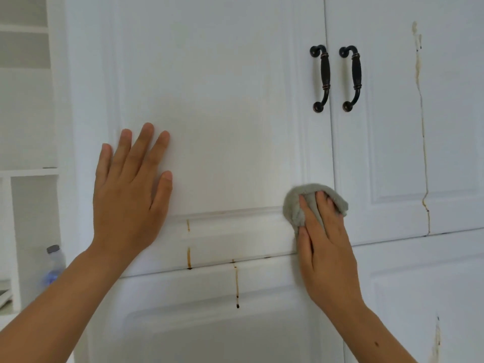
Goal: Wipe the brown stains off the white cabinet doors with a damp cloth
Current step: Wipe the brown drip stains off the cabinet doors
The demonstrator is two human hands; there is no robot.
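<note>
My left hand (131, 184) lies flat with fingers spread on the left white cabinet door (222, 100). My right hand (327, 244) presses a grey-green cloth (294, 208) against that door's lower right corner. Short brown drips (188, 258) mark the door's bottom rail, and another drip (237, 286) runs down the lower door (209, 331). A long thin brown streak (422, 121) runs down the right door (387, 153) to its bottom edge. More brown marks (436, 339) show at the lower right.
Two dark curved handles (321, 78) (352, 78) sit side by side where the upper doors meet. Open white shelves (26, 174) stand at the left, with a capped plastic bottle (53, 265) on a lower shelf.
</note>
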